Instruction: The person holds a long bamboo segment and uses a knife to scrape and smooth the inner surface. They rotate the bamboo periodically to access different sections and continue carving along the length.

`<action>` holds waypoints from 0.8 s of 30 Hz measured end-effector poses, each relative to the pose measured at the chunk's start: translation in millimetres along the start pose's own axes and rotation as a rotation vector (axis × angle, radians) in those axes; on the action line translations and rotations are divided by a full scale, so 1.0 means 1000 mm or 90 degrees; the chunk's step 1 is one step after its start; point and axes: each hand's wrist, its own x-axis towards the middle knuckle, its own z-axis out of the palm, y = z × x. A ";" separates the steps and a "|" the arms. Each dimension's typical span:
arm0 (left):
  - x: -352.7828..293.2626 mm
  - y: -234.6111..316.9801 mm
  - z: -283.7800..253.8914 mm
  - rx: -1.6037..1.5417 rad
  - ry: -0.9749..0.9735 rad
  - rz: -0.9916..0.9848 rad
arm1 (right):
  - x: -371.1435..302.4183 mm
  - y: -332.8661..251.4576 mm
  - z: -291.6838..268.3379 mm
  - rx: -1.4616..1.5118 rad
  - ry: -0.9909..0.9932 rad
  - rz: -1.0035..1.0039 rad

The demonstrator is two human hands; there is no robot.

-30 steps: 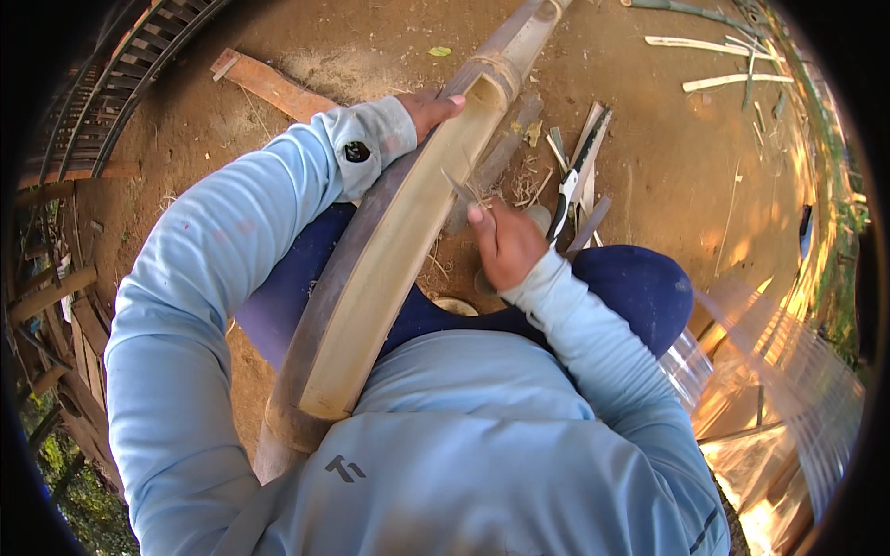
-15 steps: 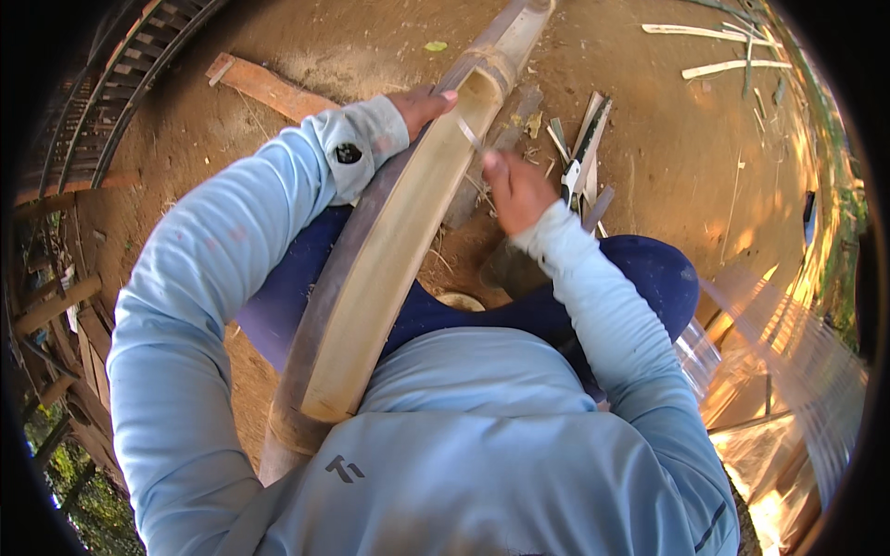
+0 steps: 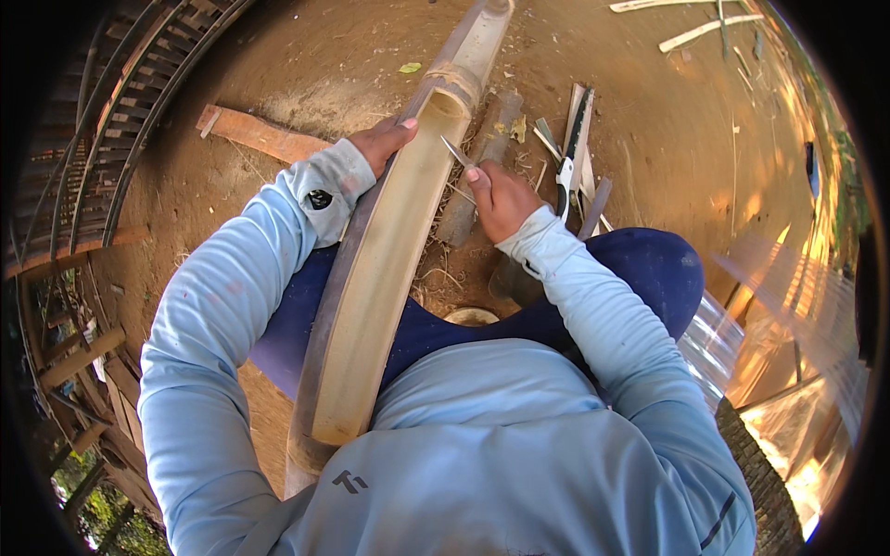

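A long split bamboo pole lies slanted across my lap, its pale hollow face up and its far end pointing away. My left hand grips its left edge with the thumb at the rim; the other fingers are partly hidden. My right hand is closed round a small knife, whose handle the fingers cover. The knife's thin blade points up and left, its tip over the right side of the hollow, just on my side of the node. Whether the tip touches the bamboo I cannot tell.
Beyond my right hand lie a white-and-dark handled tool and several bamboo strips. A short log is on the dirt beside the pole. A reddish board lies left, near a slatted structure. Clear plastic sheeting is at right.
Both hands have shifted slightly toward me along the bamboo. The blade, blurred before, now shows sharply. The whole view has swung a little, so the pole appears further left.
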 end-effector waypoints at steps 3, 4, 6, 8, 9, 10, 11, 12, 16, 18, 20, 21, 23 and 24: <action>-0.010 0.008 0.003 -0.019 0.006 0.020 | -0.023 -0.009 -0.001 0.014 -0.064 0.028; -0.009 0.009 0.003 -0.046 0.007 0.015 | -0.025 -0.010 -0.003 0.012 -0.086 0.029; -0.009 0.010 0.007 -0.102 0.005 -0.001 | -0.012 0.002 -0.001 0.015 -0.033 0.011; -0.010 0.016 0.006 -0.121 -0.031 -0.008 | 0.004 0.007 -0.001 -0.009 -0.002 -0.005; -0.011 0.020 0.005 -0.130 -0.047 -0.010 | -0.001 0.003 -0.001 -0.018 -0.026 0.037; -0.014 0.022 0.007 -0.131 -0.039 -0.006 | -0.007 -0.001 -0.002 -0.016 -0.045 0.035; -0.018 0.024 0.010 -0.133 -0.031 0.000 | -0.014 -0.006 -0.005 -0.016 -0.064 0.033; -0.019 0.025 0.012 -0.135 -0.024 0.006 | -0.017 -0.008 -0.006 -0.016 -0.084 0.031; -0.013 0.022 0.010 -0.115 -0.041 -0.005 | 0.027 0.020 -0.013 -0.052 -0.005 0.100; -0.015 0.018 0.008 -0.175 -0.049 -0.012 | 0.012 0.004 -0.008 -0.029 -0.042 0.084; -0.019 0.022 0.009 -0.127 -0.041 0.019 | -0.001 -0.007 -0.008 -0.019 -0.101 0.058; -0.019 0.025 0.011 -0.105 -0.040 0.036 | 0.003 -0.003 -0.009 0.002 -0.065 0.041; -0.016 0.033 0.009 -0.074 -0.051 0.042 | 0.028 0.023 -0.008 -0.014 -0.016 0.043; -0.018 0.034 0.007 -0.055 -0.054 0.042 | 0.036 0.024 -0.008 -0.017 0.006 0.041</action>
